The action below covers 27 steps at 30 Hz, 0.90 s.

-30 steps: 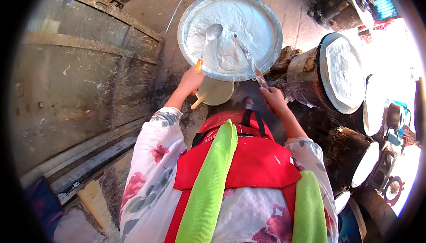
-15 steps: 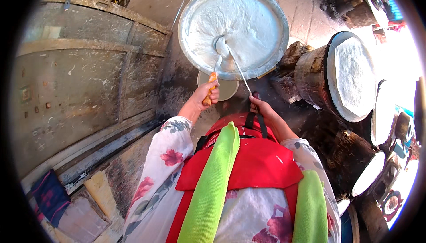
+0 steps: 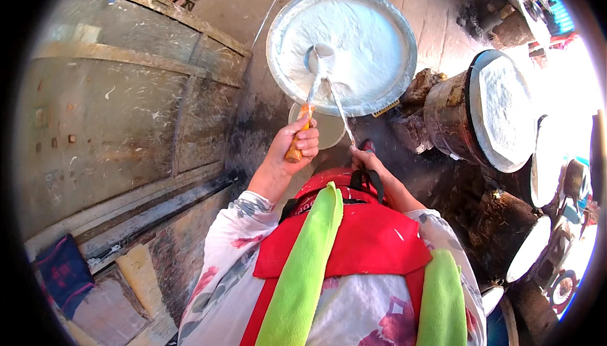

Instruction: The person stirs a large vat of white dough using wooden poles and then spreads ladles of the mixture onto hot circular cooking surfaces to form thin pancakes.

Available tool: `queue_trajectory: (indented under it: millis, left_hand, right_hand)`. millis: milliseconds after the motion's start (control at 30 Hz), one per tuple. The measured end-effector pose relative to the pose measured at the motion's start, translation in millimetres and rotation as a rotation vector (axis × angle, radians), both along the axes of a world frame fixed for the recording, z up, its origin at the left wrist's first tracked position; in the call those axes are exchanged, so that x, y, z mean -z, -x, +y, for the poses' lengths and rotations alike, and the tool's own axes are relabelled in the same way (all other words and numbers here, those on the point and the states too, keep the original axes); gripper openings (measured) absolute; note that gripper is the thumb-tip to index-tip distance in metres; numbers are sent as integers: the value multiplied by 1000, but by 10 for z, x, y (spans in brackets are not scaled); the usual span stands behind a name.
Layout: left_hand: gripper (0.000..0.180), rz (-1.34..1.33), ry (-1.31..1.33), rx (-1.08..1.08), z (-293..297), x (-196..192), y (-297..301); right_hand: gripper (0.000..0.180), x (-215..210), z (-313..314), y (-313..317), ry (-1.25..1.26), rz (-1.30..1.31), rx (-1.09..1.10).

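A wide round basin [image 3: 273, 67] holds a thick white paste [image 3: 370, 45] in front of me. My left hand [image 3: 292, 153] is closed around the orange handle of a ladle [image 3: 321, 60]. The ladle's round cup, coated white, is over the left part of the paste; whether it touches the paste I cannot tell. My right hand [image 3: 373, 164] grips the lower end of a thin whitish rod [image 3: 340, 107]. The rod's far end reaches the paste close to the ladle's neck, beside a small hollow. Below the basin's near edge, a pale bucket [image 3: 332, 132] is partly hidden.
At right stands a dark-rimmed drum [image 3: 446, 118] with a white top [image 3: 504, 112], and more dark drums [image 3: 506, 232] stand nearer. A large stained panel [image 3: 114, 112] runs along the left. Dark blue cloth [image 3: 66, 276] lies at lower left.
The ladle's cup, earlier partly sunk in the paste, now shows more fully and lies farther out. My left hand has turned slightly and moved a little lower. The rod stays in my right hand.
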<state>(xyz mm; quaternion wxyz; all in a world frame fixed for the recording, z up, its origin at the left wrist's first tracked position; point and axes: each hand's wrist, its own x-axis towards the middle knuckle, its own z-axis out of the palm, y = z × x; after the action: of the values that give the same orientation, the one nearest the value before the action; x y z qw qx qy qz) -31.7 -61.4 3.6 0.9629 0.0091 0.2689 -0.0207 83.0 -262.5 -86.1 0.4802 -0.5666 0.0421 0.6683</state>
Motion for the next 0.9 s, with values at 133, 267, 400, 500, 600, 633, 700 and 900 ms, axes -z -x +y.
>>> queue_trajectory:
  millis: [133,267,400,500,600,633,700,900]
  left_hand:
    - [19,-81,-12,18,108,-302,100]
    - [18,-192,8,8,168,-627,113]
    - [19,-313,33,-54,220,-965,122]
    - [20,-384,-7,-45,280,-1216,88]
    - [21,-457,-43,-44,337,-1364,66]
    - [20,-460,-107,-9,371,-1376,48]
    - [20,-458,-172,17,440,-1265,65]
    - [19,274,-661,269,451,-12,301]
  right_hand:
    - [46,0,92,177,-123,108,95]
    - [48,-337,211,176,-266,96,112]
    - [46,-756,350,112,-322,74,195]
    - [43,-1045,448,-12,-389,-20,144]
    - [43,-1207,553,-119,-420,-186,129]
    - [43,-1226,590,-176,-443,-235,123]
    - [43,-1211,615,-257,-393,-244,107]
    - [50,-451,150,-250,-17,-737,145]
